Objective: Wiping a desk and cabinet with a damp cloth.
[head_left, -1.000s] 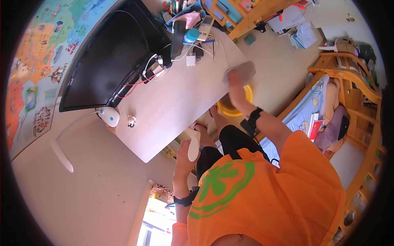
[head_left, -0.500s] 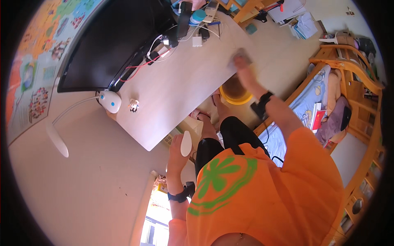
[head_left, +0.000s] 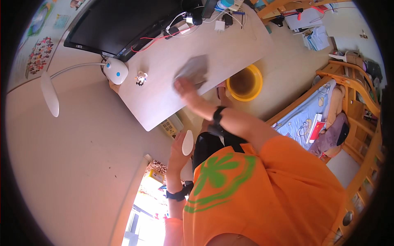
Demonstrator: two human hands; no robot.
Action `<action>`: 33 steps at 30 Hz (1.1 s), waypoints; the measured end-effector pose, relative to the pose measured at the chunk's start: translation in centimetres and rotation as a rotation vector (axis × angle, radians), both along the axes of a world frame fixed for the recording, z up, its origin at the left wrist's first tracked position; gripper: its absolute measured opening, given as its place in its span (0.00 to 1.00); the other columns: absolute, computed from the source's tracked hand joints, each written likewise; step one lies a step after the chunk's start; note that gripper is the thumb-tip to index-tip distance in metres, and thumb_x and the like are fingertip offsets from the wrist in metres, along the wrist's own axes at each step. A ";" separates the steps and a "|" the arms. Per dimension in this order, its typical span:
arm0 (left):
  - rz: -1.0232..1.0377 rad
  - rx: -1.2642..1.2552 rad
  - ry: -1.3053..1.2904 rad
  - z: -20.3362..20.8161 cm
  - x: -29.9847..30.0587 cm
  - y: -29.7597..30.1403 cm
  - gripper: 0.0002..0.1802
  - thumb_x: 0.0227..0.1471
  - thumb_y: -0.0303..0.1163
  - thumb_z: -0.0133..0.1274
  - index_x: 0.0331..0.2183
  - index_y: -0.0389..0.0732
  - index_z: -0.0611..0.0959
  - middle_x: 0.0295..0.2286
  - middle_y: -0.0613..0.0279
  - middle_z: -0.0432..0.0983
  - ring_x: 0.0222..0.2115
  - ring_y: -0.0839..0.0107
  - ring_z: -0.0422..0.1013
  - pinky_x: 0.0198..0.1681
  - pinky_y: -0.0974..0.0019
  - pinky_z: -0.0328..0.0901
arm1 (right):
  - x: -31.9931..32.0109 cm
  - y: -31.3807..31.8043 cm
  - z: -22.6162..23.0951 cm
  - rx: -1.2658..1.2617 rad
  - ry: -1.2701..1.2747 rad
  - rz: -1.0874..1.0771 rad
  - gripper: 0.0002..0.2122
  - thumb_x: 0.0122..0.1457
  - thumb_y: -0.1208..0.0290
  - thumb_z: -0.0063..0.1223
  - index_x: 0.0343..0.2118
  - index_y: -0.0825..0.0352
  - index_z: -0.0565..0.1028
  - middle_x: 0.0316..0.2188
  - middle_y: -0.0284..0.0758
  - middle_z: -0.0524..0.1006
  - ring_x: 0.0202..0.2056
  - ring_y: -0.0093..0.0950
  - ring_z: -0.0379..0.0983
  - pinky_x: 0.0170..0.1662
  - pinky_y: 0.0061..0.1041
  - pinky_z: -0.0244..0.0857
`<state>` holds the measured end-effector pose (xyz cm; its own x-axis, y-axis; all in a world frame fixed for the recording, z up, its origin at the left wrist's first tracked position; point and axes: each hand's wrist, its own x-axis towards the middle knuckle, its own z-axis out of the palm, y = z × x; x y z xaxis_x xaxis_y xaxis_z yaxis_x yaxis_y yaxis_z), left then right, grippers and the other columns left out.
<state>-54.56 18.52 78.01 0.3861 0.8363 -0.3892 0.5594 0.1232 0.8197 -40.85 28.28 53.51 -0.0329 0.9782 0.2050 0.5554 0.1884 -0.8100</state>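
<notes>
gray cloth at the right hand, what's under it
The white desk shows around the blurred gray cloth, so its surface lies below. The patch directly beneath is covered by the cloth and right hand; anything there cannot be seen.

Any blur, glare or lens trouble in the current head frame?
Head view: right hand and grey cloth smeared, likely by motion; left hand and white oval thing noticeably crisper; bright opening at lower left largely washed out to white; fisheye rim leaves the corners black.
</notes>
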 end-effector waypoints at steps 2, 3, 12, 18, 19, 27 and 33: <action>-0.004 0.025 0.051 -0.6 -1.0 -1.0 0.18 0.46 0.25 0.59 0.41 0.35 0.75 0.34 0.47 0.72 0.37 0.46 0.70 0.39 0.54 0.67 | -2.6 -0.4 5.0 0.179 -0.485 0.195 0.20 0.54 0.75 0.48 0.52 0.69 0.71 0.53 0.44 0.69 0.57 0.38 0.64 0.59 0.34 0.62; -0.004 0.030 0.047 -0.7 -1.0 -0.8 0.18 0.46 0.25 0.59 0.41 0.35 0.75 0.34 0.47 0.72 0.37 0.46 0.70 0.39 0.54 0.67 | -2.5 -0.2 6.0 0.122 -0.499 0.259 0.20 0.55 0.74 0.48 0.52 0.68 0.71 0.54 0.42 0.69 0.56 0.38 0.65 0.58 0.34 0.63; 0.069 -0.014 0.001 -0.1 -2.1 -1.1 0.24 0.40 0.22 0.62 0.44 0.38 0.75 0.37 0.47 0.71 0.40 0.44 0.69 0.41 0.52 0.68 | 19.7 6.9 5.4 0.092 -0.848 -0.185 0.22 0.55 0.68 0.53 0.53 0.69 0.69 0.48 0.42 0.69 0.47 0.43 0.66 0.49 0.43 0.64; 0.141 0.049 -0.009 -0.1 -3.2 -3.1 0.24 0.40 0.21 0.61 0.43 0.36 0.75 0.37 0.48 0.71 0.40 0.43 0.70 0.41 0.53 0.68 | 11.8 11.8 3.0 -0.117 -0.822 -0.246 0.18 0.61 0.67 0.43 0.53 0.70 0.69 0.51 0.45 0.66 0.50 0.42 0.64 0.50 0.45 0.59; 0.154 0.021 -0.013 -0.4 -3.7 -3.7 0.24 0.40 0.21 0.61 0.43 0.36 0.75 0.37 0.48 0.71 0.40 0.43 0.70 0.41 0.53 0.68 | 8.0 12.0 2.6 -0.103 -0.845 -0.130 0.18 0.61 0.70 0.42 0.53 0.70 0.68 0.51 0.44 0.67 0.48 0.41 0.65 0.50 0.44 0.60; 0.258 -0.023 -0.008 -0.3 -5.1 -5.6 0.25 0.39 0.20 0.62 0.44 0.37 0.75 0.38 0.46 0.72 0.39 0.43 0.71 0.41 0.53 0.68 | -0.2 6.0 5.6 0.049 -0.534 0.262 0.22 0.52 0.75 0.51 0.53 0.61 0.70 0.49 0.37 0.68 0.45 0.41 0.67 0.46 0.39 0.69; 0.309 0.066 0.008 -1.5 -6.3 -6.7 0.26 0.38 0.20 0.62 0.44 0.36 0.75 0.37 0.46 0.72 0.40 0.44 0.70 0.42 0.53 0.68 | 9.9 12.5 5.0 -0.062 -0.818 -0.164 0.20 0.55 0.74 0.49 0.53 0.66 0.69 0.46 0.42 0.67 0.47 0.44 0.63 0.49 0.39 0.65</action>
<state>-60.82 11.81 76.53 0.1065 0.9373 -0.3319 0.5103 0.2350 0.8273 -31.00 40.79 58.55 -0.0042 0.9923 0.1242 0.9890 0.0224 -0.1459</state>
